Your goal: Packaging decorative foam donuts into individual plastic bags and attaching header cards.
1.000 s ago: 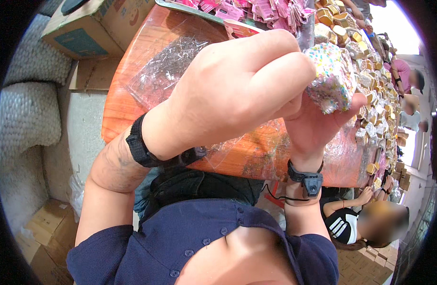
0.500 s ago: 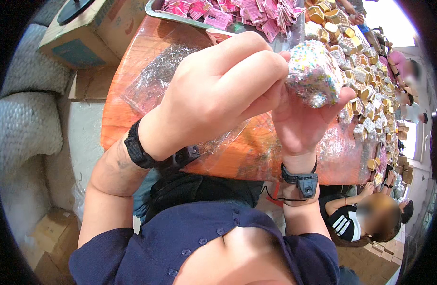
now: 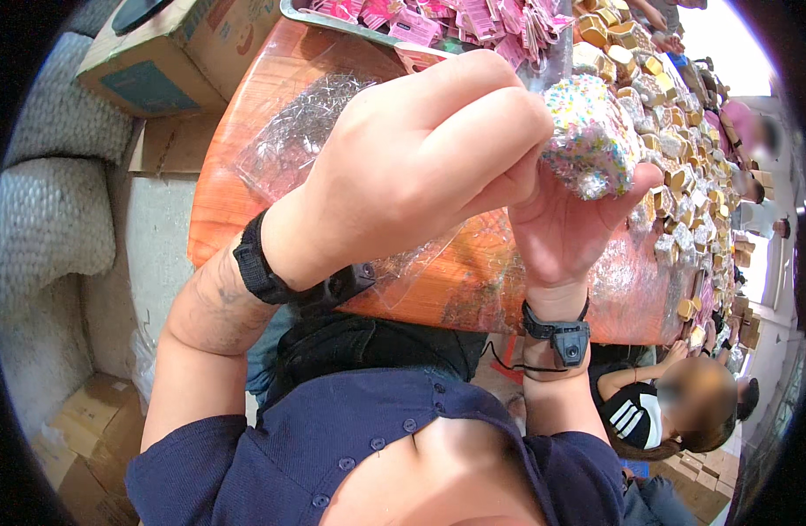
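My right hand holds a chunky white block speckled with multicoloured bits, its palm and thumb around the block's lower side. My left hand is closed in a pinch against the block's left side. Its fingertips are turned away, so what they grip is hidden. Below the left hand, a clear plastic bag of thin silvery metal pieces lies on the orange wood-grain table.
A metal tray of pink printed cards stands at the far edge. Many gold-sided blocks cover the table's right. A cardboard box sits at far left, near padded grey sacks. A seated co-worker is at right.
Both hands and the speckled block have shifted slightly to the right in the picture. The left hand's pinch and the right hand's hold look the same.
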### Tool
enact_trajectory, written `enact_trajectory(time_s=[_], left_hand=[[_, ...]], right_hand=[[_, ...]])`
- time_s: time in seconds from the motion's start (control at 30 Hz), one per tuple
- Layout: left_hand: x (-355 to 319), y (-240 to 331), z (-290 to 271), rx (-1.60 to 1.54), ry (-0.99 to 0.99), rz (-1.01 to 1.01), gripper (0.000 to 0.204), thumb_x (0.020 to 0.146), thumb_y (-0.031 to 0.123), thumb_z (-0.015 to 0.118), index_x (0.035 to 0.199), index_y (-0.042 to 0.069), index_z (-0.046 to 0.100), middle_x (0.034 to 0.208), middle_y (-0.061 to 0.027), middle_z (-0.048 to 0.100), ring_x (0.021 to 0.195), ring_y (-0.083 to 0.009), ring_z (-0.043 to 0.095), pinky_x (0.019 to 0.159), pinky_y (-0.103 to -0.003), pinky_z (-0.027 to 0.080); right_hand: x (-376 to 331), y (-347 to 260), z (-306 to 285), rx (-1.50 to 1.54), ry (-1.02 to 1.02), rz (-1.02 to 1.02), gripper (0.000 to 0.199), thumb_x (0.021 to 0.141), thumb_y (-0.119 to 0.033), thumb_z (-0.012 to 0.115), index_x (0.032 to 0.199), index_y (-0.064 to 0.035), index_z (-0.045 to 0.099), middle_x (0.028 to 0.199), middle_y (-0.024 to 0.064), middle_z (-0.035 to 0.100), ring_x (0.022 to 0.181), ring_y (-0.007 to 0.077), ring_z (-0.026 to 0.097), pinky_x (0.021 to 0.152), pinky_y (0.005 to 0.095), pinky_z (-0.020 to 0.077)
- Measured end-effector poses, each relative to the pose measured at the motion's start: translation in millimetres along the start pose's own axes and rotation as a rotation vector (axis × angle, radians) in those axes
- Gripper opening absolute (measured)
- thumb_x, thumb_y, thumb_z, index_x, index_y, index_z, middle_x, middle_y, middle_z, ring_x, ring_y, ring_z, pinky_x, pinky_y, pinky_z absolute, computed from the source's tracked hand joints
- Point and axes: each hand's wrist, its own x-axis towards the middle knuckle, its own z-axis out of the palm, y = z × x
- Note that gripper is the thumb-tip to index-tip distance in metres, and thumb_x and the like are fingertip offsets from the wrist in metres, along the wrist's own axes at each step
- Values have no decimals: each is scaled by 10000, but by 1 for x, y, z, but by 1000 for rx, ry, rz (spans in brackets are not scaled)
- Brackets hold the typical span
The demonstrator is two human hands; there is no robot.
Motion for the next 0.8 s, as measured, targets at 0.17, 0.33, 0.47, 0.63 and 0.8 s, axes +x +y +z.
enact_trajectory(time_s=[0.17,0.33,0.47,0.63,0.8], left_hand=[[0,-1,0,16,-7,0,204,686,-81,721,858,-6,642,759,-84,601,636,-174,583,555,-257,478],[0,-1,-2,3,-21,12,202,690,-77,721,858,-4,637,757,-83,596,631,-177,576,550,-261,475],[0,0,-4,-2,-44,1,201,690,-77,720,857,-3,635,754,-83,594,627,-179,573,548,-263,474],[-1,0,-5,23,-32,9,203,688,-77,719,856,0,635,748,-82,592,624,-181,572,545,-264,473],[-1,0,-5,20,-35,3,200,687,-74,719,852,5,637,741,-78,587,618,-180,569,537,-263,468]], right_hand=[[1,0,1,-17,-7,-13,919,788,-728,541,1430,-99,351,1413,237,428,1275,349,476,1058,523,427],[1,-1,1,-28,2,-2,927,788,-729,541,1436,-95,345,1421,236,421,1286,350,464,1067,520,416],[1,0,1,-7,-13,3,923,792,-721,546,1439,-96,341,1422,235,419,1290,349,460,1073,516,411],[2,2,1,-11,-27,-1,913,798,-710,549,1444,-102,333,1423,242,415,1290,347,459,1073,517,411],[2,2,1,-7,-24,1,912,800,-703,558,1448,-106,322,1422,245,412,1285,349,464,1067,534,412]])
